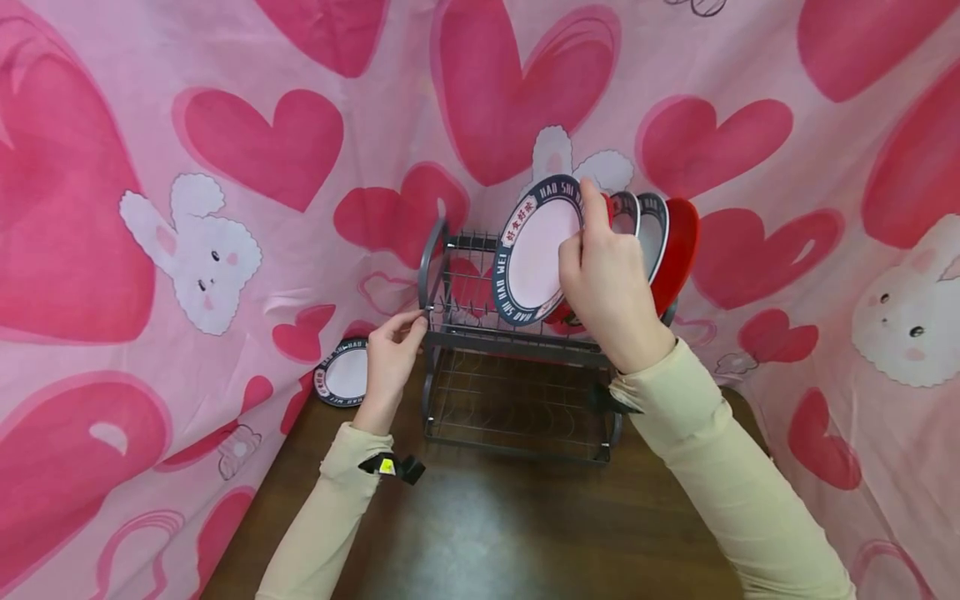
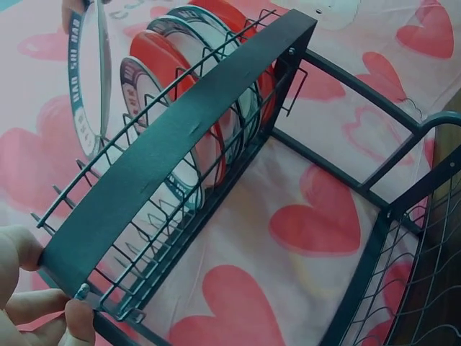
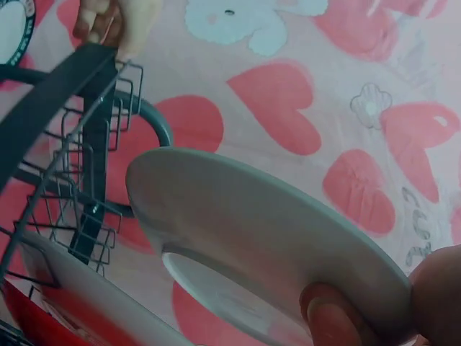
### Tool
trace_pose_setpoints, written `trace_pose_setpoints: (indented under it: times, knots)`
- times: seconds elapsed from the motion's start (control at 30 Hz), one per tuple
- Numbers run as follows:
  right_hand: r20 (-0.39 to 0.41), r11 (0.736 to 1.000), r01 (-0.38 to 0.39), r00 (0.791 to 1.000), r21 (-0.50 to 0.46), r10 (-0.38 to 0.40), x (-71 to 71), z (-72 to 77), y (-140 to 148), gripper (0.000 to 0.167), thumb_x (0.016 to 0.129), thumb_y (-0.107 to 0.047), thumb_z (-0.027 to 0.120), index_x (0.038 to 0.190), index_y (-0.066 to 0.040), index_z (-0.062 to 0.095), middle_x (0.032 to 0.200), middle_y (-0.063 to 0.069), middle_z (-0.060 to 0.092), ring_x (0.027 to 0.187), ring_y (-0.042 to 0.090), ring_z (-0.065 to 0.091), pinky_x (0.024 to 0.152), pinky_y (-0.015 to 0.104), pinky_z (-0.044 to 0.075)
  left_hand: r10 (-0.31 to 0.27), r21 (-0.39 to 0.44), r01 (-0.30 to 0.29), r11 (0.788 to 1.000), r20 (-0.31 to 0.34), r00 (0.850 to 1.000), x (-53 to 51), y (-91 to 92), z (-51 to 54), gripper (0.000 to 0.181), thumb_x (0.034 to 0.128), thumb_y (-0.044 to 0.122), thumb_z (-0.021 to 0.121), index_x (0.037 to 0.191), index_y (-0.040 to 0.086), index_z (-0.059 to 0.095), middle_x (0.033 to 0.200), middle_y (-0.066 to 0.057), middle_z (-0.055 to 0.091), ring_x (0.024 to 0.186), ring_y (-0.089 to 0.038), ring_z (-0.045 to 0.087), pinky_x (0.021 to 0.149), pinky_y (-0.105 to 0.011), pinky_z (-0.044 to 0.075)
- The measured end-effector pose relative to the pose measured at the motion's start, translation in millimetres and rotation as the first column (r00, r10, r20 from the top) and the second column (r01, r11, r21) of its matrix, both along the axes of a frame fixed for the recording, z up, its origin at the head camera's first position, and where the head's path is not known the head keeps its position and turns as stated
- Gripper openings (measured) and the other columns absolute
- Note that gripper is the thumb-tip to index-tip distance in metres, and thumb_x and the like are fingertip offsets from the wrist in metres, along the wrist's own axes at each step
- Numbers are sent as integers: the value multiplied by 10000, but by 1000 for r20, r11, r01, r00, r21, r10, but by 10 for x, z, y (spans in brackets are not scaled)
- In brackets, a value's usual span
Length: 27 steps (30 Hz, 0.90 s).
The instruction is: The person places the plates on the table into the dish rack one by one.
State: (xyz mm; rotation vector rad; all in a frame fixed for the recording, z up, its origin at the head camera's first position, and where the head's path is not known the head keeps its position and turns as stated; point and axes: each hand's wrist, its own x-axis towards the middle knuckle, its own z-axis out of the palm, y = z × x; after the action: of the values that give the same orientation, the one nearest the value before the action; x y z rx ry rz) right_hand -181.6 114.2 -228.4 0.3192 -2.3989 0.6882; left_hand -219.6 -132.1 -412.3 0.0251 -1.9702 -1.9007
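Observation:
My right hand (image 1: 611, 275) grips a round white plate (image 1: 536, 250) with a dark lettered rim by its right edge. The plate is tilted over the upper tier of a dark metal dish rack (image 1: 517, 340). In the right wrist view the pale underside of this plate (image 3: 238, 209) faces the camera, a finger against it. My left hand (image 1: 393, 350) pinches the rack's front left corner, thumb and fingers around the frame in the left wrist view. Red plates (image 1: 681, 250) and dark-rimmed plates (image 2: 173, 32) stand on edge in the upper tier, to the right of the held plate.
Another dark-rimmed plate (image 1: 345, 375) lies left of the rack, partly behind my left hand. The rack's lower wire tier (image 1: 517, 408) sits close to the brown table (image 1: 480, 533). Pink heart-patterned cloth (image 1: 262, 250) hangs behind and at both sides.

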Motion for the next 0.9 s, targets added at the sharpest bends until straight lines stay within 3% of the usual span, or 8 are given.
trace_pose_setpoints:
  times: [0.23,0.5,0.77,0.9]
  knots:
    - [66,998,49,997,41,-51,-146,110,-70,581,1042,-158,451,1592,-22,323,765,201,640,559,334,618,584,456,580,-3,7,3,1000,24,1000,11,5,10,218,969,54,678,1147,-39,762,981,-174,750,696,-197,652,623,-187,517]
    - [154,992,65,985,107,-81,-318,179,-144,493,1065,-187,379,1507,31,361,862,255,676,796,430,726,690,501,609,-20,17,19,1000,22,1000,-8,29,-15,239,982,71,671,1172,-53,747,1008,-213,741,666,-101,622,624,-181,513]
    - [282,980,93,949,176,-141,-471,206,-264,511,1071,-206,416,1515,27,314,850,221,665,865,430,727,752,515,606,-15,-3,15,1000,53,999,19,31,6,227,991,71,662,1174,-25,755,1012,-186,737,705,-156,629,639,-189,517]
    - [331,973,96,930,209,-163,-529,194,-321,596,1076,-212,424,1598,6,235,827,179,653,764,363,714,733,462,611,-17,2,17,1000,52,999,20,28,0,227,993,72,657,1176,-17,758,1028,-223,731,673,-109,606,635,-186,514]
